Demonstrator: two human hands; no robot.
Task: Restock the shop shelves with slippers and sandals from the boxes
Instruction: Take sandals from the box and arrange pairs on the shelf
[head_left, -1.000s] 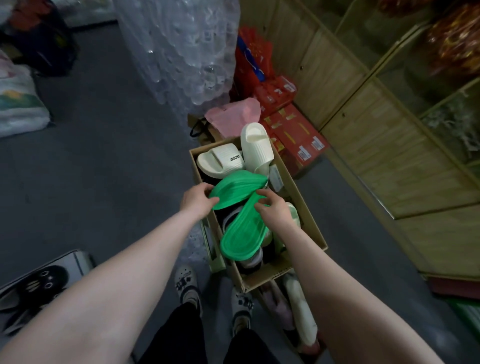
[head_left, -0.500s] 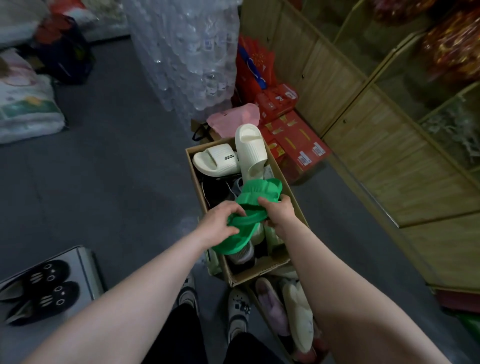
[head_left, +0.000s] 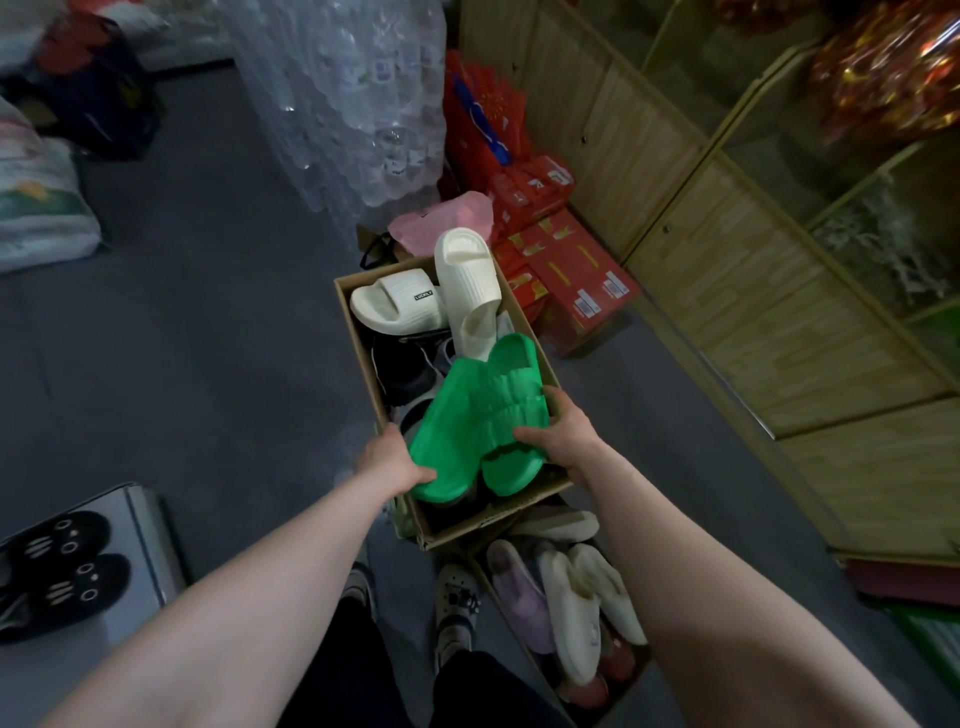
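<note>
A pair of bright green slippers (head_left: 480, 415) is held side by side over the open cardboard box (head_left: 358, 332) on the floor. My left hand (head_left: 392, 460) grips the heel end of the left slipper. My right hand (head_left: 563, 434) grips the right slipper across its strap. Two cream slippers (head_left: 447, 291) lie on dark footwear at the box's far end. A second box (head_left: 566, 613) just below it holds cream, lilac and pink slippers.
Wooden shelf cabinets (head_left: 727, 249) run along the right. Red cartons (head_left: 566, 270) and a pink bag (head_left: 447, 221) sit behind the box, wrapped water bottles (head_left: 343, 93) beyond. Black slippers (head_left: 57, 566) lie on a grey stand at lower left. My feet (head_left: 452, 603) stand close to the boxes.
Both hands have brought the two green slippers together, from crossed and apart to lying side by side, and lifted them above the box.
</note>
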